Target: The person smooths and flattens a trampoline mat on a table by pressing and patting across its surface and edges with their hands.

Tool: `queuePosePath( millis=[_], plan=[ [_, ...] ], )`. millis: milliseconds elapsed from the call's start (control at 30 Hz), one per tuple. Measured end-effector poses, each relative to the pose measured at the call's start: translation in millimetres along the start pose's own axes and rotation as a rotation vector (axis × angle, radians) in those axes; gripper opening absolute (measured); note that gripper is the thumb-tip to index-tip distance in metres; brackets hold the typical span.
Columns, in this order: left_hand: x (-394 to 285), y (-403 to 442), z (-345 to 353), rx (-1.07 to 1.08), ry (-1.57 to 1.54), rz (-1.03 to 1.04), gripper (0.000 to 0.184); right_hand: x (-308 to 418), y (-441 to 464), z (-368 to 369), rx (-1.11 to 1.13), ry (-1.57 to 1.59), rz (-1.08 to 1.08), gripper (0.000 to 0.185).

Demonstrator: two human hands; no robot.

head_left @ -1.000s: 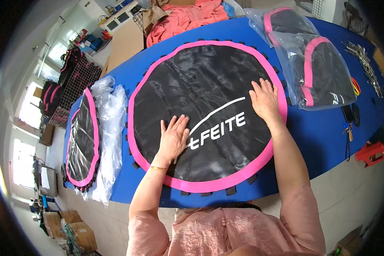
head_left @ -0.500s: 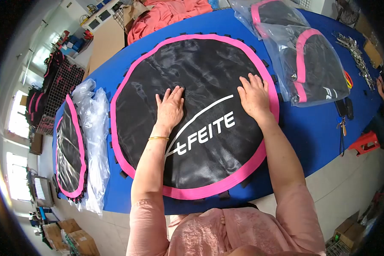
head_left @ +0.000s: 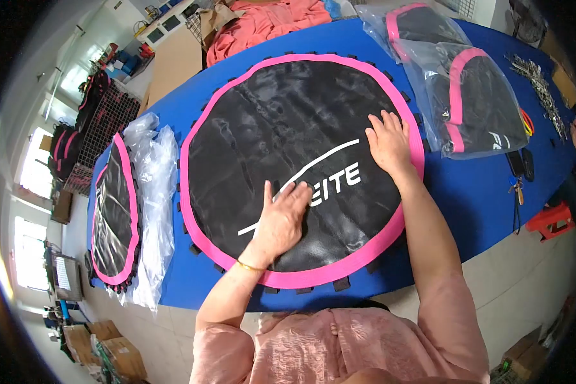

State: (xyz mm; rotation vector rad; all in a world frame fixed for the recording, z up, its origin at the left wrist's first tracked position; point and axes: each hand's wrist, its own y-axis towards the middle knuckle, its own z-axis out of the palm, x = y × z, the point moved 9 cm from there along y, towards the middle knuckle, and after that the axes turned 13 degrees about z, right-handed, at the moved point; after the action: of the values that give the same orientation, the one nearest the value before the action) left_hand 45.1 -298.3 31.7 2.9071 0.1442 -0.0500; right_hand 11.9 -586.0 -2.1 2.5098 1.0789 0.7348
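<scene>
A round black trampoline mat (head_left: 256, 128) with a pink border and black loops around its edge lies flat on the blue table (head_left: 454, 192). My left hand (head_left: 283, 216) rests on its lower middle, fingers spread, covering part of the white lettering. Against the mat's right side, close to the pink border, my right hand (head_left: 390, 142) lies with its fingers stretched out. Neither hand holds anything.
Another pink-edged mat (head_left: 115, 217) sits at the left beside clear plastic bags (head_left: 157, 211). Bagged mats (head_left: 473, 102) lie at the far right, near a pile of metal pieces (head_left: 539, 89). A red stool (head_left: 549, 221) stands at right; pink cloth (head_left: 269, 29) is heaped behind.
My left hand has slid down and toward me across the mat, onto the lettering. My right hand stays at the right edge. The view has shifted slightly.
</scene>
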Motion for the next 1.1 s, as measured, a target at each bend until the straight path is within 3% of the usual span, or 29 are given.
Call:
queuePosePath(
  millis=[233,467,600,800,867,1100],
  plan=[
    [-96.9,-47.6,-2.1,0.010,-0.126,0.040,0.060,0.0,1.4,-3.7,-0.029,0.019,-0.045,0.041],
    [-92.4,-57.8,6.5,-0.084,-0.161,-0.119,0.052,3.7,1.3,5.2,0.073,-0.039,-0.025,0.044],
    [-90.5,-59.1,7.2,-0.108,-0.213,-0.105,0.055,12.4,-3.6,-2.1,0.169,-0.081,0.016,0.047],
    [-87.0,-67.0,3.9,-0.164,-0.251,-0.155,0.062,115.3,-65.2,-61.7,0.030,0.128,-0.205,0.046],
    [-87.8,-74.5,-6.0,-0.181,-0.203,-0.141,0.054,143.9,-94.2,-63.3,0.075,0.142,-0.282,0.047],
    [-73.5,-131.1,-19.1,-0.166,-0.126,-0.296,0.060,175.4,-134.2,-59.5,0.070,0.084,-0.544,0.055]
  ],
)
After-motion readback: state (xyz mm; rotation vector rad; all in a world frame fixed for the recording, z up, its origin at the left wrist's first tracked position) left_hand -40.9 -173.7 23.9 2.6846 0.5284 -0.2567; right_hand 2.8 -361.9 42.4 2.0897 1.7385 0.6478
